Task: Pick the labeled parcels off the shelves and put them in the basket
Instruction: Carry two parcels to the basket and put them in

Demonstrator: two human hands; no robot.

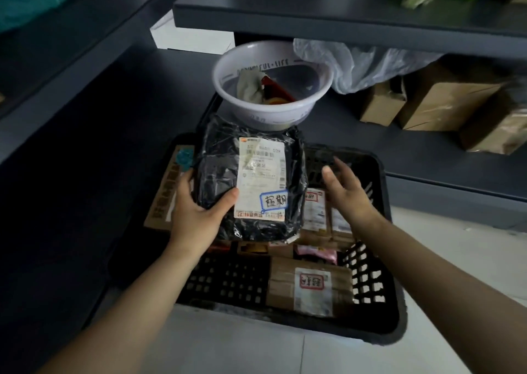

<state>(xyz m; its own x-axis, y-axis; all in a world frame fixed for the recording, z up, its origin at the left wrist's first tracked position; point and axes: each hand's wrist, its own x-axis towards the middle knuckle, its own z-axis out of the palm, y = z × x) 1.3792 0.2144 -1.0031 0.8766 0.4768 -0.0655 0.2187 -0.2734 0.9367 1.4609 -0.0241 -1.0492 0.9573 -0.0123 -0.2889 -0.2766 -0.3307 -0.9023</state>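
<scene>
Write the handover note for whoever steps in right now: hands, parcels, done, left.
Left hand: gripping the black parcel by its left edge, label up, above the basket.
Right hand: open, empty, beside the parcel over the basket.
Done: several labeled parcels already lie in the basket, including a brown box at the near side.
Left: set the black parcel down; check the cardboard boxes on the shelf, whose labels cannot be seen from here.

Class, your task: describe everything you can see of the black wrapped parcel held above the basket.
The black parcel is a flat, roughly rectangular package in crinkled, glossy black plastic film. A white shipping label with a barcode covers its top face, with a blue-bordered handwritten sticker at the label's lower right. The left hand grips its lower left corner, thumb on top. It is held face up above the black basket, over other parcels. The open right hand is close beside it, not touching.
</scene>
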